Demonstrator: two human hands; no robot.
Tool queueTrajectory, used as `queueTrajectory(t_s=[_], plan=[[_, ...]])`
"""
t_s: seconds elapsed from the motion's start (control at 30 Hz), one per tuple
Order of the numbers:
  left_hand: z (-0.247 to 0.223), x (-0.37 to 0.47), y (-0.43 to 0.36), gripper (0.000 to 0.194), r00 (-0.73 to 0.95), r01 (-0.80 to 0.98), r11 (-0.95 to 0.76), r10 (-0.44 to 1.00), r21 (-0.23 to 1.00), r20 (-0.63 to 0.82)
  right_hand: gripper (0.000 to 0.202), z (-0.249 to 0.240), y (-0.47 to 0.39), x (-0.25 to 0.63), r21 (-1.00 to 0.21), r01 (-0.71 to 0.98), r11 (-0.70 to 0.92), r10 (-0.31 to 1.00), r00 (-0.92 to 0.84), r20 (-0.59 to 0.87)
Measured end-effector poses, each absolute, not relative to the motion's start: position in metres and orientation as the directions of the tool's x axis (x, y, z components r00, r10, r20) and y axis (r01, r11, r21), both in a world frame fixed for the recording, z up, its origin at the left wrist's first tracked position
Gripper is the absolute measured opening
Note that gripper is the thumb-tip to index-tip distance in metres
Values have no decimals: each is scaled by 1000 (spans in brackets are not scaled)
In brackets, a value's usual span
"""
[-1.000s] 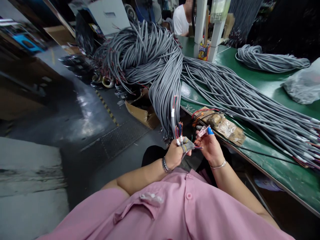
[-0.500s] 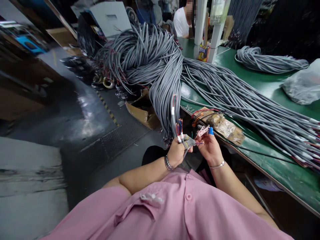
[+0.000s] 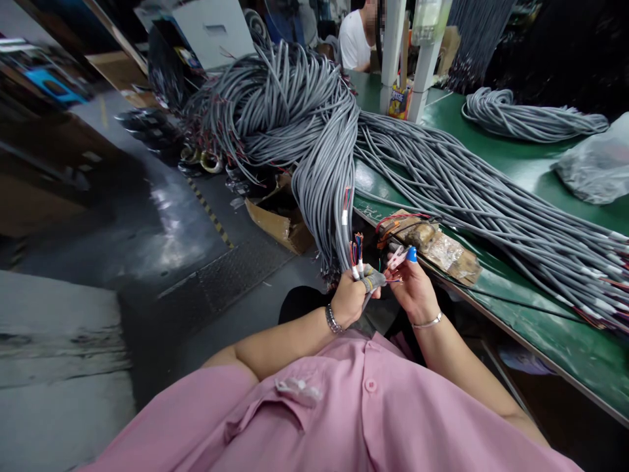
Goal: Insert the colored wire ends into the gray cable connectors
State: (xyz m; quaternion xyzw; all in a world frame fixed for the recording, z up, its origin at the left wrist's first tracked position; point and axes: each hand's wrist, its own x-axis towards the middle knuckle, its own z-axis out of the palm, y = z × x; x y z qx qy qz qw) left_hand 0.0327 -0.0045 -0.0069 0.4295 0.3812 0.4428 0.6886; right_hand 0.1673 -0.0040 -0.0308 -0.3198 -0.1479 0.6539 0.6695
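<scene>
My left hand (image 3: 348,300), with grey cloth covers on its fingers, is closed around several grey cables. Their stripped ends show coloured wires (image 3: 357,249) and white bands above the fist. Thin coloured wires (image 3: 394,280) fan out on the other side, toward my right hand (image 3: 415,288). That hand, wearing a blue fingertip cover, is closed at the fingertips on a small pink clip (image 3: 396,258). Whether the clip touches the thin wires is hard to make out. Behind the left hand hangs a thick bundle of grey cables (image 3: 327,177).
A wooden block (image 3: 449,254) with tape and leads lies at the edge of the green table (image 3: 533,172). More grey cables (image 3: 472,177) stretch across it. An open cardboard box (image 3: 268,219) stands on the floor. A person in white (image 3: 352,40) is at the back.
Both hands stay close together. The held cable ends have shifted slightly to the right, and my blue-covered fingertip has moved slightly left and up, beside the pink clip.
</scene>
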Motion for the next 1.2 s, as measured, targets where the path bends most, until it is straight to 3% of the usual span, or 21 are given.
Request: queueTrajectory(t_s=[0.33,0.43,0.57,0.8,0.97,1.1,1.2], plan=[[-12,22,-8,22,324,-278,193,941,941,-97,41,-29,-9,173,-614,-779,-124,968,41,-247],[-16,17,-11,25,324,-211,143,943,967,-69,46,-29,-15,181,-696,-656,-292,949,-106,-297],[-21,10,-14,29,353,-91,68,935,994,-32,34,-26,-24,188,-821,-421,-385,921,-230,-314],[-19,6,-15,30,450,58,-21,893,998,-7,22,-18,-26,188,-941,-222,-256,959,-182,-219],[-16,6,-11,29,579,196,58,799,979,-164,21,-20,-32,179,-991,-87,-100,980,-183,-83],[-18,4,-8,31,558,171,92,812,981,-173,19,-18,-37,177,-999,-48,1,993,-119,7],[-21,4,-8,32,491,94,117,859,989,-148,21,-20,-41,180,-994,-100,-45,996,-86,-36]])
